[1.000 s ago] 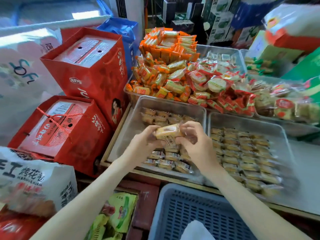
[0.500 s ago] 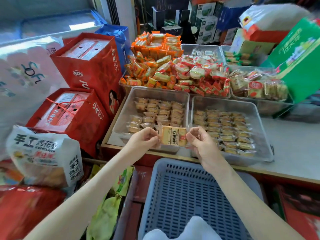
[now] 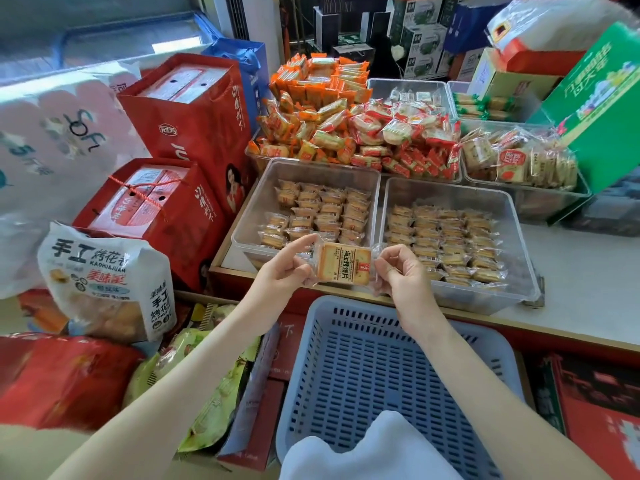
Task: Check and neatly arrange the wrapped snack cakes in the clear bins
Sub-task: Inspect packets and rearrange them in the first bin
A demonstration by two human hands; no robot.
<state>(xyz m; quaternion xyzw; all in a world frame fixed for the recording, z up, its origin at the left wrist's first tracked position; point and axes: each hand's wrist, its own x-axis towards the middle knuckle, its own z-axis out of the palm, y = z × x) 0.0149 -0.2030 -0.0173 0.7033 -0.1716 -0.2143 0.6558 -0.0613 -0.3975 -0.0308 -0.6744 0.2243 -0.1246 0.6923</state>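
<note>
Hands (image 3: 287, 271) (image 3: 401, 271) pinching cake (image 3: 343, 263), blue basket (image 3: 374, 368) below, bins (image 3: 249, 216) behind

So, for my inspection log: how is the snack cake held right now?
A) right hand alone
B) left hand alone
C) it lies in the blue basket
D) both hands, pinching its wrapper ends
D: left hand and right hand each pinch a wrapper end of the cake.

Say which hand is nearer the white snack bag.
Left. The left hand pinches the wrapped cake at the end toward the white snack bag; the right hand, the far end.
</note>
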